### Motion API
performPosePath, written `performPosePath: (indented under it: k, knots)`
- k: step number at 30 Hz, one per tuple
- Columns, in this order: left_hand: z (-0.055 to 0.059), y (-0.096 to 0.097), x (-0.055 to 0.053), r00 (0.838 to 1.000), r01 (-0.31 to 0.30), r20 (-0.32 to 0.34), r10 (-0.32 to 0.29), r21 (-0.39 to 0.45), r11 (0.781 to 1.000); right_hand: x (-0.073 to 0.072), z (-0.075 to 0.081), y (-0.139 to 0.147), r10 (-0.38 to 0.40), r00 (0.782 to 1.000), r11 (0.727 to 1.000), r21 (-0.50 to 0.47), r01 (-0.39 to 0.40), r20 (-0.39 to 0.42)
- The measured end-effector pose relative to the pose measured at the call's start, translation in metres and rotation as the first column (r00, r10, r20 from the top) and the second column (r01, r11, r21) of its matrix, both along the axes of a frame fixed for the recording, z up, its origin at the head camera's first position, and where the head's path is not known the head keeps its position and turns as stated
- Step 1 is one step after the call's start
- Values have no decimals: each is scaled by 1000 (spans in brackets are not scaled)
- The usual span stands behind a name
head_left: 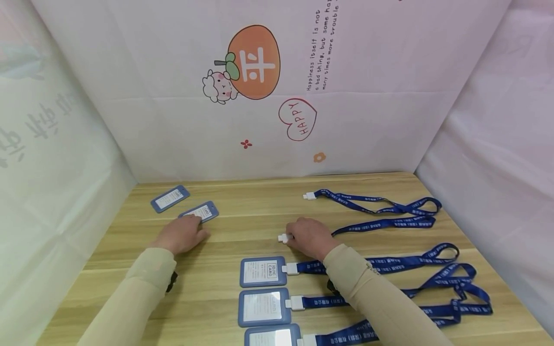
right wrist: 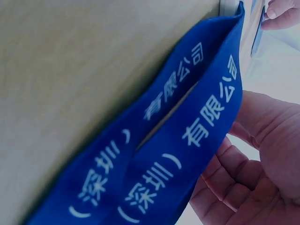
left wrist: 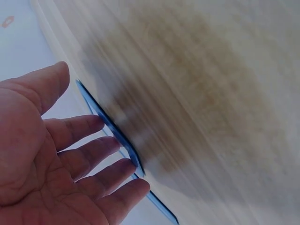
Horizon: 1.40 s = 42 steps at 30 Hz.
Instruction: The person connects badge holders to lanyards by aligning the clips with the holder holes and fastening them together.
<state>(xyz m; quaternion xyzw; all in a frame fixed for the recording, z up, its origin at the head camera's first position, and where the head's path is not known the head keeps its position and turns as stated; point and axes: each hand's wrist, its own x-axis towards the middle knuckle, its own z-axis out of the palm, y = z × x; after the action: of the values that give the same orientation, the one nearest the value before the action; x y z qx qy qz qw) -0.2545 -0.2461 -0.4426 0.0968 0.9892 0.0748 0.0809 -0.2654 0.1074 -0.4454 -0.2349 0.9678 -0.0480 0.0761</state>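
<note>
My left hand (head_left: 182, 234) is on a blue card holder (head_left: 209, 211) at the left of the table, covering its near end. In the left wrist view, the fingertips (left wrist: 125, 166) touch the card holder's edge, and the thumb stands apart from it. A second card holder (head_left: 156, 205) lies just beyond, to the left. My right hand (head_left: 312, 235) pinches a blue lanyard (head_left: 385, 225) just behind its white clip (head_left: 283, 238). The lanyard (right wrist: 206, 122) spans the right wrist view and hides part of that hand's thumb and fingertips.
Another lanyard (head_left: 368, 198) lies at the back right. In front, several card holders (head_left: 281, 291) with lanyards attached lie in a column, their straps trailing right under the right forearm. White printed sheets wall the wooden table (head_left: 242, 204) at back and sides.
</note>
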Motion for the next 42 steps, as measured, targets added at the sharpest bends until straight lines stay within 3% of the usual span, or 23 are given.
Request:
performPosePath:
  k: [20,42]
  knots:
    - [-3,17,-2,999,12,-36,-13,-29,1000,-1,2,-1,-10,1000,1000,8,10,2]
    - [-5,31,3,998,27,-60,-30,-57,998,1,1,0,-12,1000,1000,-1,12,-2]
